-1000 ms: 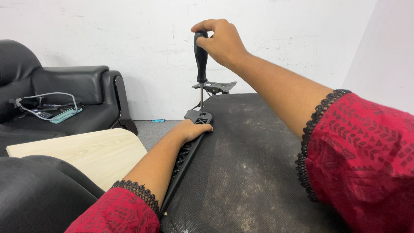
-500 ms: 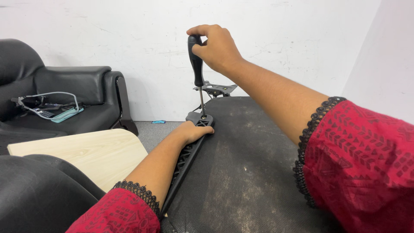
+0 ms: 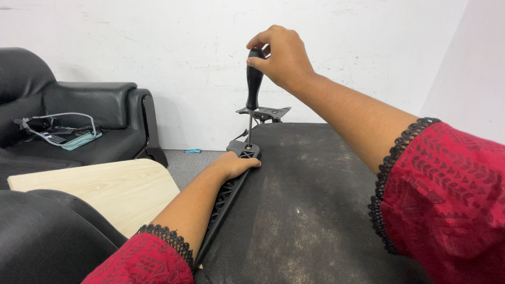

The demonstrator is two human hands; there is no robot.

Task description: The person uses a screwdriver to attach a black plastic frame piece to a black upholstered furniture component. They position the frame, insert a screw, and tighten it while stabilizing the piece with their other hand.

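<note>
My right hand (image 3: 284, 55) grips the top of a black-handled screwdriver (image 3: 254, 84) held upright, its thin shaft pointing down into the end of a black ribbed plastic bracket (image 3: 226, 197). My left hand (image 3: 235, 164) rests on that bracket just below the screwdriver tip, pressing it against the edge of a dusty black upturned chair seat (image 3: 310, 210). A black metal chair mechanism plate (image 3: 263, 112) sticks up behind the shaft.
A pale wooden board (image 3: 105, 192) lies at the left. A black leather armchair (image 3: 89, 115) by the white wall holds a headset with cables (image 3: 58, 131). Another black cushion (image 3: 47, 236) fills the lower left. A small blue scrap (image 3: 192, 151) lies on the grey floor.
My right hand has shifted its grip around the screwdriver handle top, turning slightly. My left hand stays on the bracket.
</note>
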